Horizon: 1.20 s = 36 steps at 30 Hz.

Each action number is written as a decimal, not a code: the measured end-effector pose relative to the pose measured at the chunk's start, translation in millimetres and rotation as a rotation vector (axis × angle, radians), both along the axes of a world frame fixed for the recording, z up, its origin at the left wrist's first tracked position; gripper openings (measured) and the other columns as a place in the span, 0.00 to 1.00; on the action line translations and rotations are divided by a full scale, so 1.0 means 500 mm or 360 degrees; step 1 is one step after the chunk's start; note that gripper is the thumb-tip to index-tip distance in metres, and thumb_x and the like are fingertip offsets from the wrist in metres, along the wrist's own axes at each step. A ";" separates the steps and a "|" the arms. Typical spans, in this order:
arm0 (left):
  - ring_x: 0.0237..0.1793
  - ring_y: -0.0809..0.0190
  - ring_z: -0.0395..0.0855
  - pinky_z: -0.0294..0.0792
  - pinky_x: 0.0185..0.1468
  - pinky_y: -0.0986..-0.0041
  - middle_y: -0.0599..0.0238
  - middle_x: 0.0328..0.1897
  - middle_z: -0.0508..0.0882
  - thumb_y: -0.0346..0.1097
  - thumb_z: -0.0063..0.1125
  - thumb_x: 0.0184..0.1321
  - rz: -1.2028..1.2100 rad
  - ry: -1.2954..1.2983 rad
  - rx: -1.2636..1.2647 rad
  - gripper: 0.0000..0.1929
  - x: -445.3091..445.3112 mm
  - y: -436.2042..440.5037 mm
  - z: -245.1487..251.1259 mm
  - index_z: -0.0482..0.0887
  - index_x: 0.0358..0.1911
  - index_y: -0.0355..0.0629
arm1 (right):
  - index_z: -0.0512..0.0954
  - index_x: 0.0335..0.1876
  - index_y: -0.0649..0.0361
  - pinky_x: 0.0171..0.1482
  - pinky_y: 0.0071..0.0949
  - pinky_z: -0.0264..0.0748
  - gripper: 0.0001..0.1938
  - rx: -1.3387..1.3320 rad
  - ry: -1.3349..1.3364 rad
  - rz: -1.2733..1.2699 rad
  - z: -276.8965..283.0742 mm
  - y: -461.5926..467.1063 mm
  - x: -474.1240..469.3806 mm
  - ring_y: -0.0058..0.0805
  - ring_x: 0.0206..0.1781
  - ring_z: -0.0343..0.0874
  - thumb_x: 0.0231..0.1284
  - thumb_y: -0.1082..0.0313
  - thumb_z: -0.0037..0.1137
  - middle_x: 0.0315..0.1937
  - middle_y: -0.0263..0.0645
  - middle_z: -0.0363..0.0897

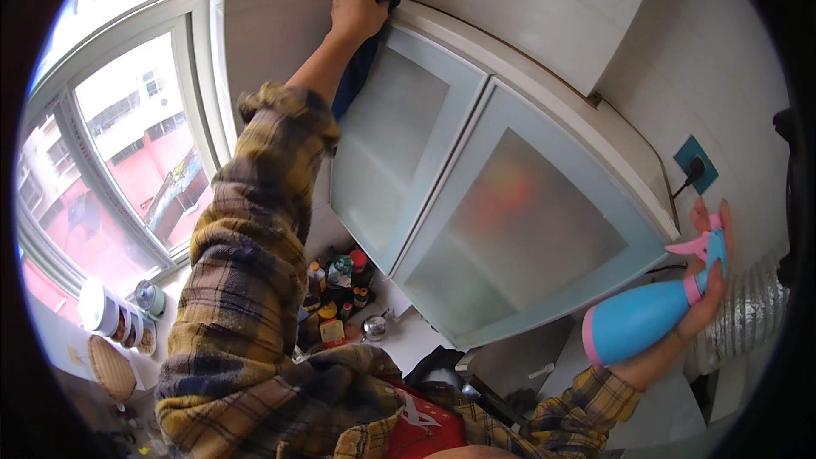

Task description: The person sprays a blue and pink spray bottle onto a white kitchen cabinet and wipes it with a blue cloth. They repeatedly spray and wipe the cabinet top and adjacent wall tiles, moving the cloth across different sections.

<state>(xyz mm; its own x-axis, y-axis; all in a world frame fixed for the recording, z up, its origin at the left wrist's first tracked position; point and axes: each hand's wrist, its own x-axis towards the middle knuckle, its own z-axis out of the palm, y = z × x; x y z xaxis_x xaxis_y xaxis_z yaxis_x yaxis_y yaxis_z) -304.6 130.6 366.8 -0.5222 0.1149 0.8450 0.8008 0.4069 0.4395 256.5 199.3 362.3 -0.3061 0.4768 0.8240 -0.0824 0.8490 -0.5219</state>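
My left hand (360, 9) grips a dark blue cloth (357, 76) at the top left corner of a wall cabinet. Part of the cloth hangs down beside the left frosted glass door (408, 134). To the right, my right hand (711, 280) is closed around the neck of a blue and pink spray bottle (644, 319). The bottle is tilted, its pink trigger towards the cabinet. Both cabinet doors are closed; a blurred red and orange shape shows behind the right frosted glass door (523, 229).
A window (140, 134) lies at the left. Below the cabinet stand condiment bottles (328, 312) and a small metal pot (374, 327). A plug sits in a teal wall socket (696, 164) near my right hand, above a silver flexible duct (743, 319). A ledge (574, 115) tops the cabinet.
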 end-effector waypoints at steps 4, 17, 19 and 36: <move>0.53 0.39 0.82 0.73 0.57 0.51 0.44 0.48 0.85 0.48 0.62 0.56 0.0059 -0.0159 -0.0322 0.22 -0.026 0.043 0.017 0.81 0.51 0.43 | 0.59 0.73 0.71 0.71 0.45 0.59 0.41 -0.0050 -0.0031 0.0237 -0.049 0.070 0.006 0.47 0.69 0.69 0.62 0.44 0.42 0.66 0.59 0.69; 0.38 0.42 0.85 0.76 0.46 0.57 0.45 0.33 0.86 0.40 0.67 0.55 -0.0736 0.0680 -0.0333 0.18 0.347 0.016 0.001 0.82 0.46 0.37 | 0.71 0.63 0.75 0.61 0.42 0.78 0.35 0.0190 0.0371 0.0115 -0.120 0.111 -0.019 0.47 0.61 0.77 0.67 0.46 0.32 0.66 0.57 0.69; 0.31 0.41 0.83 0.73 0.38 0.55 0.48 0.26 0.83 0.39 0.67 0.53 -0.0885 0.0829 -0.0257 0.14 0.413 0.025 0.004 0.79 0.37 0.38 | 0.71 0.63 0.74 0.61 0.42 0.77 0.36 0.0167 0.0389 -0.0065 -0.123 0.114 -0.016 0.47 0.61 0.77 0.68 0.45 0.32 0.66 0.57 0.69; 0.32 0.47 0.81 0.74 0.38 0.58 0.55 0.26 0.79 0.32 0.66 0.38 -0.1572 0.1014 0.0026 0.15 0.726 0.045 0.005 0.73 0.29 0.38 | 0.51 0.79 0.58 0.78 0.39 0.44 0.36 -0.0813 0.1307 0.0246 -0.077 0.122 -0.061 0.42 0.76 0.55 0.71 0.46 0.33 0.76 0.44 0.54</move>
